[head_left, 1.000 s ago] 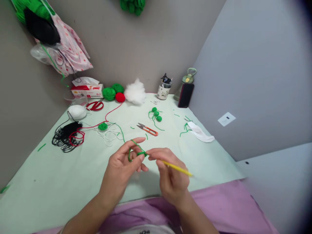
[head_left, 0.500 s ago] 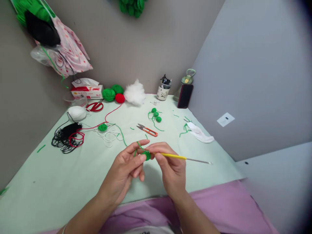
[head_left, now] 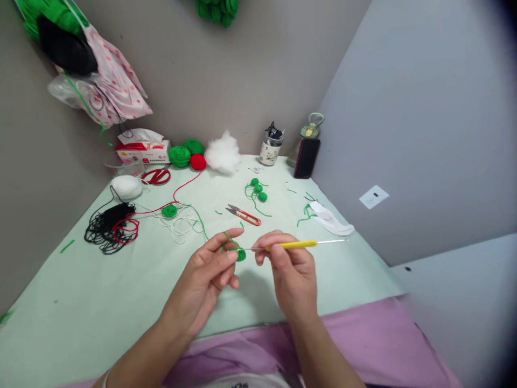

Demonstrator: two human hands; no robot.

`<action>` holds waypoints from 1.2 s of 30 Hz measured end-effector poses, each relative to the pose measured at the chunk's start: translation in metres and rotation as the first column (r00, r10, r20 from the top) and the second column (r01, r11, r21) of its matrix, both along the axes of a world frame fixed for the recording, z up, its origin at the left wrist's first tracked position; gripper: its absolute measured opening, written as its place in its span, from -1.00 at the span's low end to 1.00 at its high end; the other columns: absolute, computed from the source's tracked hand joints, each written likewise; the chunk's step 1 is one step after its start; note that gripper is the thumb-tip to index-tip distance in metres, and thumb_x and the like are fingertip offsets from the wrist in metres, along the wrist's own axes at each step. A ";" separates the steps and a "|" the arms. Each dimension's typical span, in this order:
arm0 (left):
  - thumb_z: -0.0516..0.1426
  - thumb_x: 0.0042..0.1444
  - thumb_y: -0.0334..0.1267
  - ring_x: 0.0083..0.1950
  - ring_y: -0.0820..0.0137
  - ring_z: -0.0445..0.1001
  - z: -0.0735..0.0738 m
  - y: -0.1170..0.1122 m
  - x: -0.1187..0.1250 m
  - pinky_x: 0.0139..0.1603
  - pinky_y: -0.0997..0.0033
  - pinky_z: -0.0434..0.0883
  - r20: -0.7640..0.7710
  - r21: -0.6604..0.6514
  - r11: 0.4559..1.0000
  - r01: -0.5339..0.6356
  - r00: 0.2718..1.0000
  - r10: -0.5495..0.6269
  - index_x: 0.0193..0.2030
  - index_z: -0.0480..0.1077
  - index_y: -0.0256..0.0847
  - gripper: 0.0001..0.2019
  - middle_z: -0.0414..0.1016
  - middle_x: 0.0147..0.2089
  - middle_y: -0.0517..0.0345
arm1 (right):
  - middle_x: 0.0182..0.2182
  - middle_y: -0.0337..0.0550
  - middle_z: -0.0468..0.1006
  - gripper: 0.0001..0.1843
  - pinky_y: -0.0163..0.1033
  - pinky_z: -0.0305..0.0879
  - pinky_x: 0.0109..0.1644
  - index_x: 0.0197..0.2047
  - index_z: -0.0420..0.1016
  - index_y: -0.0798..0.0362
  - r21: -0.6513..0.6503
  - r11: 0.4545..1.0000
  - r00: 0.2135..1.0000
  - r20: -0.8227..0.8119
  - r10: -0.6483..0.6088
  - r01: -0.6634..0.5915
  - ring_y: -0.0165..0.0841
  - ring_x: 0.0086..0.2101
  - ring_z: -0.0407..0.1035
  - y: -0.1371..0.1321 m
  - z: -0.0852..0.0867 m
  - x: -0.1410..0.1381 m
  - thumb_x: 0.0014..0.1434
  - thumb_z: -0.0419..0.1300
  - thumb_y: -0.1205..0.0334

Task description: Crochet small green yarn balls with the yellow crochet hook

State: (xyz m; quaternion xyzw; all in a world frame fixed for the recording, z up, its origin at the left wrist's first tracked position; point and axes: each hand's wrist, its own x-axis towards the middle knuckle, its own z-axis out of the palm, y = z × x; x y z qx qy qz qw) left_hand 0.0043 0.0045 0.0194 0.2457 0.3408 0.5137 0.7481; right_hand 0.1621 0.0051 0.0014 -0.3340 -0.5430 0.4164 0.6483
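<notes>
My left hand (head_left: 208, 272) pinches a small green crochet piece (head_left: 241, 255) between thumb and fingers, and green yarn (head_left: 230, 237) loops over its raised index finger. In my right hand (head_left: 293, 269) is a double-ended crochet hook (head_left: 297, 244) with a yellow grip, held like a pencil. The hook's left tip reaches the top of the green piece; its other metal end points right. A green yarn strand runs from the left hand back toward a small green yarn ball (head_left: 169, 210). Beyond the hands lie orange thread snips (head_left: 244, 215) and several little green crocheted balls (head_left: 258, 188).
Black yarn (head_left: 111, 223), a white yarn ball (head_left: 126, 187) and red scissors (head_left: 156, 176) lie at left. Along the back stand a tissue box (head_left: 143, 152), white stuffing (head_left: 223, 153), a jar (head_left: 270, 149) and a phone (head_left: 307, 158). White fabric (head_left: 331, 220) lies at right.
My right hand has shifted right, away from the left hand, showing the hook's metal shaft between them. The hook has turned closer to level. My left hand still pinches the green piece.
</notes>
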 end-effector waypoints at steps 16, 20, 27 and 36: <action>0.38 0.12 -0.30 -0.48 0.62 0.32 -0.004 -0.007 0.000 -0.35 0.50 0.56 -0.236 0.145 0.988 -0.054 0.968 0.087 0.01 0.64 -0.07 -0.71 0.37 -0.28 0.31 | -0.21 -0.13 0.67 -0.76 -0.20 0.52 -0.18 -0.08 0.58 -0.02 0.116 0.989 0.960 0.252 -0.122 0.095 -0.36 -0.30 0.55 -0.008 0.001 -0.001 0.47 0.07 0.30; 0.39 0.13 -0.31 -0.41 0.58 0.44 -0.008 -0.009 0.004 -0.29 0.57 0.53 -0.292 0.217 0.967 -0.131 0.937 0.192 0.03 0.62 -0.01 -0.69 0.41 -0.32 0.32 | -0.21 -0.06 0.67 -0.67 -0.16 0.53 -0.17 0.08 0.50 -0.01 0.476 0.877 0.829 0.467 -0.307 0.057 -0.28 -0.21 0.57 -0.010 -0.002 -0.004 0.39 0.05 0.48; 0.42 0.08 -0.30 -0.60 0.67 0.06 -0.001 -0.001 0.001 -0.58 0.71 0.28 0.016 -0.071 0.996 0.050 0.999 -0.049 0.16 0.57 -0.26 -0.53 0.16 -0.56 0.44 | -0.16 -0.05 0.65 -0.67 -0.17 0.56 -0.19 0.08 0.59 -0.09 0.558 0.818 0.770 0.459 -0.444 0.139 -0.26 -0.17 0.56 -0.003 -0.010 -0.006 0.38 0.13 0.42; 0.42 0.07 -0.30 -0.63 0.72 0.10 0.003 -0.007 0.004 -0.61 0.66 0.34 -0.069 0.035 0.999 0.007 0.998 -0.005 0.06 0.61 -0.18 -0.62 0.37 -0.39 0.35 | -0.25 -0.11 0.68 -0.80 -0.18 0.52 -0.24 -0.12 0.66 -0.05 0.147 0.986 0.979 0.174 -0.106 0.081 -0.31 -0.28 0.54 -0.001 -0.002 -0.009 0.41 0.17 0.29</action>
